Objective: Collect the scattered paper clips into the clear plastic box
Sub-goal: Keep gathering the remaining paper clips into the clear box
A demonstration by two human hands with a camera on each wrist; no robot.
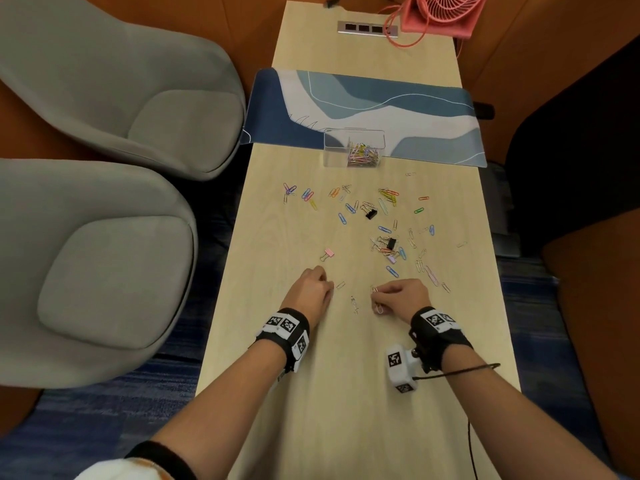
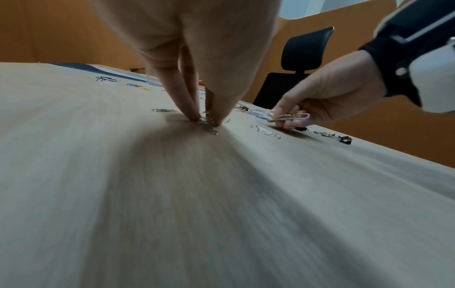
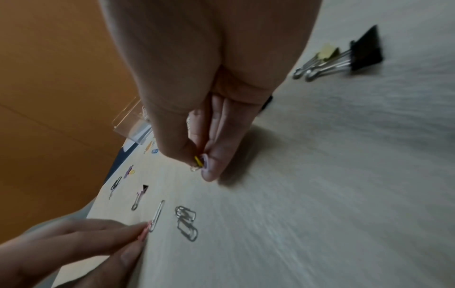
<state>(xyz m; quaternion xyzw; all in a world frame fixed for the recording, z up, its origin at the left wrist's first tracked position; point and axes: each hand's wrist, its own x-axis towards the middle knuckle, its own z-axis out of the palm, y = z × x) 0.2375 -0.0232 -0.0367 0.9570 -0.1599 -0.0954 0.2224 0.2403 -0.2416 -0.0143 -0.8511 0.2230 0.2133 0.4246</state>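
The clear plastic box (image 1: 354, 148) stands at the mat's near edge with several coloured paper clips in its right part. Loose paper clips (image 1: 384, 216) lie scattered across the table's middle. My left hand (image 1: 331, 287) pinches silver paper clips (image 2: 209, 124) against the tabletop, fingertips (image 2: 194, 117) pointing down. My right hand (image 1: 374, 296) holds a small bunch of clips, with a pink one (image 2: 291, 117) and a yellow one (image 3: 198, 160) showing. Between the hands lie two silver clips (image 3: 185, 222) and one more (image 1: 341, 285).
Black binder clips (image 1: 371, 213) (image 1: 390, 242) and a pink one (image 1: 327, 253) lie among the clips. A blue desk mat (image 1: 363, 109) crosses the table behind the box. Behind it are a pink fan (image 1: 440, 12) and a socket strip. Grey chairs (image 1: 104, 98) stand left.
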